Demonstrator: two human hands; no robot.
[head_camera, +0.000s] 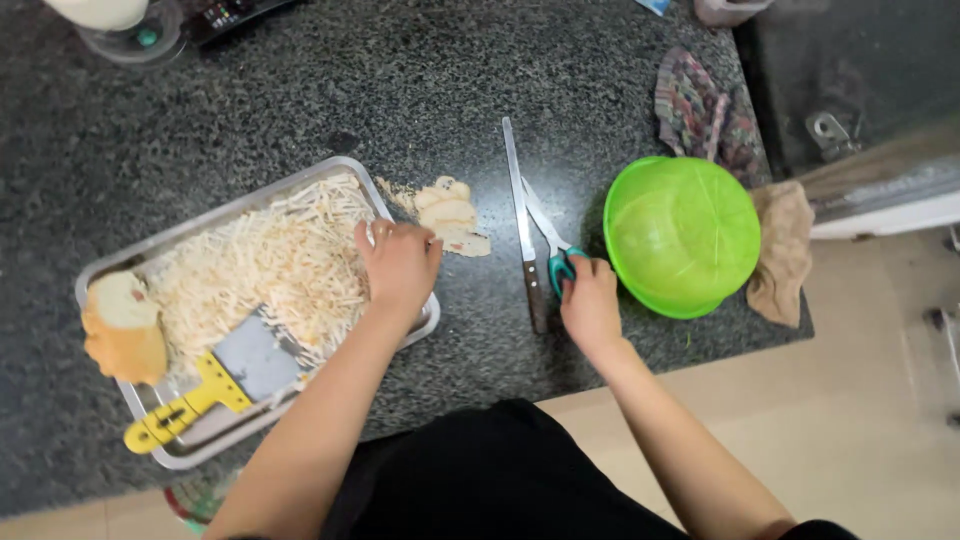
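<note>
Two hands at work over dark speckled bench (250, 90). Left hand (400, 262) resting on near right edge of metal tray (100, 272), fingers (372, 236) curled down into pale shreds (270, 255); whether gripping a pinch or only pressing, cannot tell. Right hand (590, 300) well apart to the right, fingers closed around teal handles of scissors (548, 240), blades pointing away and slightly parted. Long knife (524, 225) lying flat just beside scissors, on their left, untouched. Tray mostly covered with shreds, so shredding judged largely done. Left over: one unshredded pale chunk with tan skin (122, 325) at tray's left end. Grater with yellow handle (215, 385) set down in tray, near corner, nobody holding it. Thin tan scraps (445, 212) lying on bench just beyond tray's far right corner, not yet cleared. Green bowl (682, 235) upside down, right of scissors, near right hand. Patterned cloth (705, 110) behind bowl; brown rag (782, 250) at bowl's right, hanging over bench edge. Clear container (125, 35) with dark object beside it at far left corner, only partly in view. Bench front edge straight, beige floor (800, 420) below. Metal fitting (828, 128) on dark surface far right.
</note>
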